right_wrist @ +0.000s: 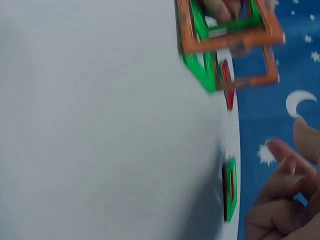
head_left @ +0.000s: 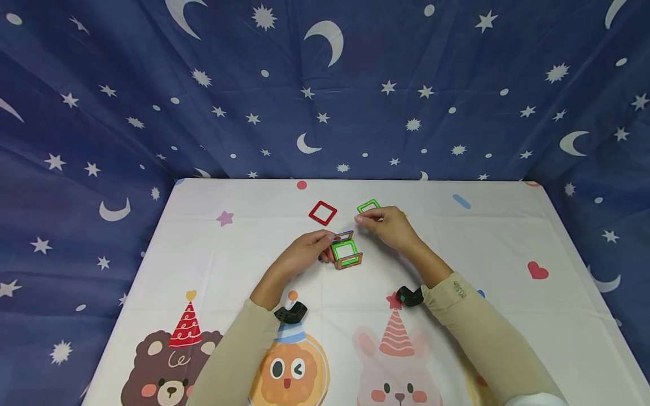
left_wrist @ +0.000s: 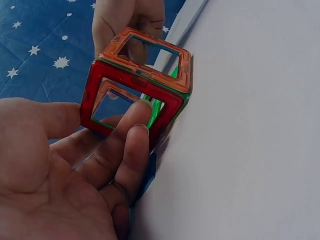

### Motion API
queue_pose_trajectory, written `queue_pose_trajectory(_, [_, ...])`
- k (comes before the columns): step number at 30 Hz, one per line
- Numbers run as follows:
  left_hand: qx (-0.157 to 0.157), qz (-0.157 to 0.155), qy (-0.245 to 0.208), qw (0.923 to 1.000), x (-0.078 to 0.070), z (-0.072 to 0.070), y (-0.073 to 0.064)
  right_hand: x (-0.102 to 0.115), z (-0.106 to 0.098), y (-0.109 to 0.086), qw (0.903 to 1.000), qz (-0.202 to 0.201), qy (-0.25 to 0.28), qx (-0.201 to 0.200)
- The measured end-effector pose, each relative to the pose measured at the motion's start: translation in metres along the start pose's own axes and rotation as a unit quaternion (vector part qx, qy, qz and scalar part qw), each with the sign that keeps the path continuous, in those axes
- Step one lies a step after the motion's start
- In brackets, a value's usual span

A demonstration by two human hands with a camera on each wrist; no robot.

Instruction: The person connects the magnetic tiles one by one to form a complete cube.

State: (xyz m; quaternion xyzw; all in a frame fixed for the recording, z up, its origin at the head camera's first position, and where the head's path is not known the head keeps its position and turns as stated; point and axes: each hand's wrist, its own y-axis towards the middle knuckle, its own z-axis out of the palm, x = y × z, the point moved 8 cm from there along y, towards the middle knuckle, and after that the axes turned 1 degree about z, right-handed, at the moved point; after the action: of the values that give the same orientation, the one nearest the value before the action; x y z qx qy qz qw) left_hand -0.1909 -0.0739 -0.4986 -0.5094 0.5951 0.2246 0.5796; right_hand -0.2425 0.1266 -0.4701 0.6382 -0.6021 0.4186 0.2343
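My left hand (head_left: pixel 302 252) holds a small box of magnetic tiles (head_left: pixel 349 263) a little above the table. In the left wrist view its thumb lies at the left edge of a red tile (left_wrist: pixel 170 107), with fingertips at that tile's opening. An orange tile (left_wrist: pixel 150 75) adjoins the red one; green tiles (right_wrist: pixel 200 72) show in the right wrist view. My right hand (head_left: pixel 390 225) is right of the box, thumb and fingers apart with nothing visible between them. Just beyond its fingers a green square tile (head_left: pixel 366 204) lies on the table, partly covered by the hand.
A loose red square tile (head_left: pixel 328 207) lies behind the box on the white printed tablecloth (head_left: pixel 244 242). A blue curtain (head_left: pixel 365 135) with moons and stars hangs along the table's back edge. Each wrist wears a black camera (head_left: pixel 409 296).
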Motion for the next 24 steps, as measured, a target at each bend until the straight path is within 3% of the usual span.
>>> queue_pose_trajectory(5, [-0.002,-0.001,0.005,1.0000,0.001,0.000,0.001,-0.014,-0.027,0.014,0.9956,0.013,-0.055,-0.074])
queue_pose_trajectory(10, [-0.001,-0.003,0.001,1.0000,0.001,0.001,0.001,-0.033,-0.037,0.026,0.9895,0.034,-0.095,-0.104])
queue_pose_trajectory(19, [0.001,-0.006,0.006,1.0000,0.003,0.002,0.001,-0.039,-0.034,0.031,0.9808,0.044,-0.156,-0.109])
queue_pose_trajectory(24, [0.002,0.004,0.005,1.0000,0.001,0.003,-0.001,-0.033,-0.029,0.026,0.9790,0.034,-0.192,-0.060])
